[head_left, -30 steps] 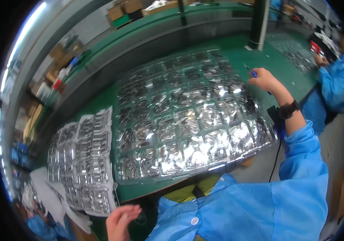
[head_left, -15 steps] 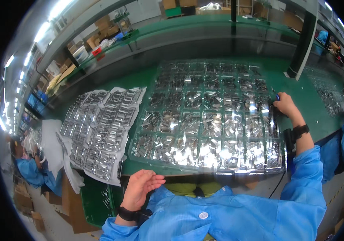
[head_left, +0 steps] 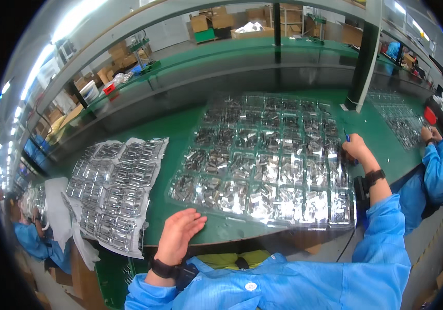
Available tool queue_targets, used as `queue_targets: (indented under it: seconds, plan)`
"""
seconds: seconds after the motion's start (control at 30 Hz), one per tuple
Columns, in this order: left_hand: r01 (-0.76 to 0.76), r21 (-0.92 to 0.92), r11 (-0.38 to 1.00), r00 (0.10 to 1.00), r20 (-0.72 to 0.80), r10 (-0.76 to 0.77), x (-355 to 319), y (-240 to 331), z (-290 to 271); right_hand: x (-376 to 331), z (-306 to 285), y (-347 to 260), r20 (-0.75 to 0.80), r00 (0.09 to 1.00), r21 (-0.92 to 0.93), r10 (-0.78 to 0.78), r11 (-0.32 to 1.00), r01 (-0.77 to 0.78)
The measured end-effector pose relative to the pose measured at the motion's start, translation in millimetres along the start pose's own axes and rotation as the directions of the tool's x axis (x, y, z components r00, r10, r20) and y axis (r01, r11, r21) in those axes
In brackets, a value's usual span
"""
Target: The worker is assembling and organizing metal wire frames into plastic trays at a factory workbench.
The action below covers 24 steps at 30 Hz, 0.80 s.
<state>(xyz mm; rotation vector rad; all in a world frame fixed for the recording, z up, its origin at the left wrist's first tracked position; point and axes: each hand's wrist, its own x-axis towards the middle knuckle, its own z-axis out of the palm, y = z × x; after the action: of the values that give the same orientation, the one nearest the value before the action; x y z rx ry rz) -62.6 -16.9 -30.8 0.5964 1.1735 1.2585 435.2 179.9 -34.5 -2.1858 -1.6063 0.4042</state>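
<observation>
Clear plastic trays [head_left: 221, 213], divided into many compartments of small shiny metal parts, cover the middle of the green bench. At their right edge, my right hand [head_left: 356, 148] closes round a slim tool with a blue part [head_left: 347, 136] sticking up. The tool's exact kind and its lower end do not show clearly. My left hand [head_left: 179, 233] hovers over the bench's front edge near the trays' lower left corner, fingers stretched out, holding nothing. Farther left lies white sheeting [head_left: 146, 209] bearing rows of silvery metal pieces.
A green bin [head_left: 109, 281] with a few metal parts sits below the bench at lower left. A post [head_left: 364, 67] rises from the bench behind the trays. At right, a co-worker's hands [head_left: 431, 135] are beside another tray [head_left: 405, 132] of parts.
The whole view has shifted, so the bench scene sits lower and more to the left. My right hand stays by the trays' right edge with the tool; my left hand stays open.
</observation>
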Motion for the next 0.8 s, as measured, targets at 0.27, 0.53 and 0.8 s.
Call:
queue_targets:
  seconds: [0.27, 0.53, 0.8]
  plan:
    - [0.029, -0.263, 0.964, 0.999, 0.035, -0.021, 65.8, 12.5, 11.5, -9.0, -7.4, -8.7, 0.078, 0.990, 0.434, 0.119, 0.890, -0.141]
    - [-0.231, -0.064, 0.971, 0.966, -0.131, 0.221, 128.9, -5.2, 31.5, -9.8, -9.0, -7.8, 0.256, 0.962, 0.495, 0.091, 0.843, -0.211]
    - [-0.236, 0.008, 0.972, 0.935, -0.269, 0.229, 214.2, 5.9, 43.2, -2.4, 5.5, -21.3, 0.263, 0.962, 0.544, 0.074, 0.812, -0.211]
